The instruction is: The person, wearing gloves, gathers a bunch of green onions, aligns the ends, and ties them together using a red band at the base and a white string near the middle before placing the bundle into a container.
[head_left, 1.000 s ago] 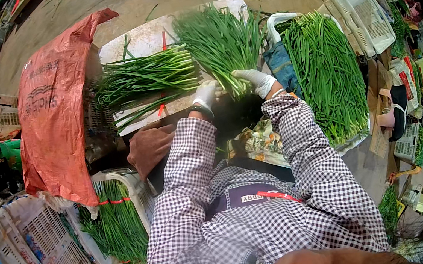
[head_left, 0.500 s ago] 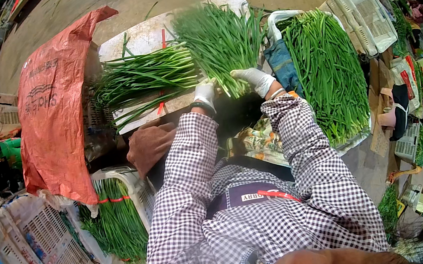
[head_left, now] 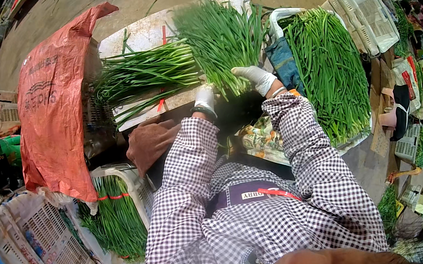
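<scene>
A loose bunch of garlic chives [head_left: 225, 47] fans out on the white board [head_left: 138, 36], its pale stem ends toward me. My right hand [head_left: 256, 77], in a white glove, grips the bunch low on its right side. My left hand [head_left: 204, 99], gloved too, is beside the lower left of the stem ends, fingers drawn together; whatever they pinch is too small to make out. Left of the bunch lies a pile of garlic chives [head_left: 152, 69] turned sideways, stem ends pointing right. Red ties [head_left: 161, 102] lie on the board near this pile.
A white crate [head_left: 281, 15] packed with chives stands at my right, a blue cloth [head_left: 284, 65] on its edge. An orange sack [head_left: 52, 107] hangs at the left. Below it, another crate [head_left: 131, 180] holds tied bundles. Stacked crates [head_left: 370, 13] stand far right.
My left hand has dropped slightly toward me, away from the stems. My right hand stays on the bunch, which has barely shifted.
</scene>
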Action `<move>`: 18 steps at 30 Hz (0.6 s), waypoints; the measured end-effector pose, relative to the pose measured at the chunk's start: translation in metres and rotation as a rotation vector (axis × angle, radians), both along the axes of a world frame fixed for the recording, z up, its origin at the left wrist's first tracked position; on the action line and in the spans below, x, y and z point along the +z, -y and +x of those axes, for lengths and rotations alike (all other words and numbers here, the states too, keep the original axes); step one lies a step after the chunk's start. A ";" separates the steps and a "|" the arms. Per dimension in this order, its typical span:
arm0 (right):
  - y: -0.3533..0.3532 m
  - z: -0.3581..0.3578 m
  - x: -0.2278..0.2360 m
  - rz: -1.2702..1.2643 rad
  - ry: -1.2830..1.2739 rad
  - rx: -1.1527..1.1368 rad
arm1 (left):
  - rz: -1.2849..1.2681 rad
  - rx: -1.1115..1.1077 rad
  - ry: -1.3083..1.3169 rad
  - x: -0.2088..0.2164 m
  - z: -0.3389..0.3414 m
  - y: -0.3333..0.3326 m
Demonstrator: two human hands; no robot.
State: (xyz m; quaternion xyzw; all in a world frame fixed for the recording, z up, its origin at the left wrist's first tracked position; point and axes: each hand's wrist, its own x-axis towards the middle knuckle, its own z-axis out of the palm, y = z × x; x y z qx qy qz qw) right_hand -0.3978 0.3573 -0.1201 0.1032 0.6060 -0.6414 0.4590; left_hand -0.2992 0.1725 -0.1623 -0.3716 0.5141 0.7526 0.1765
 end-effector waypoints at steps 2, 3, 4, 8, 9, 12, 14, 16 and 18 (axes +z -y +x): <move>0.000 0.002 0.003 -0.026 -0.017 -0.014 | -0.068 -0.046 -0.031 -0.002 0.002 0.002; 0.000 0.001 0.004 -0.028 0.014 -0.018 | -0.121 -0.083 0.042 0.003 0.003 0.001; -0.001 0.001 0.006 -0.030 0.044 -0.022 | -0.073 -0.071 0.038 0.002 0.004 -0.002; 0.002 0.001 0.007 -0.035 0.064 -0.021 | 0.126 0.052 0.057 -0.004 0.007 -0.004; 0.001 0.001 0.007 -0.028 0.026 -0.005 | 0.179 0.101 0.070 -0.004 0.006 -0.004; -0.002 0.002 0.011 -0.032 0.084 -0.023 | 0.262 0.123 0.096 0.038 0.003 -0.010; 0.000 0.001 0.011 0.046 0.029 0.005 | 0.266 0.082 0.060 0.039 0.005 -0.007; 0.004 0.005 0.018 0.088 -0.037 0.014 | 0.246 0.102 0.055 0.030 0.006 -0.006; 0.002 0.006 0.017 -0.020 0.025 -0.023 | 0.266 0.155 0.063 0.033 0.006 -0.009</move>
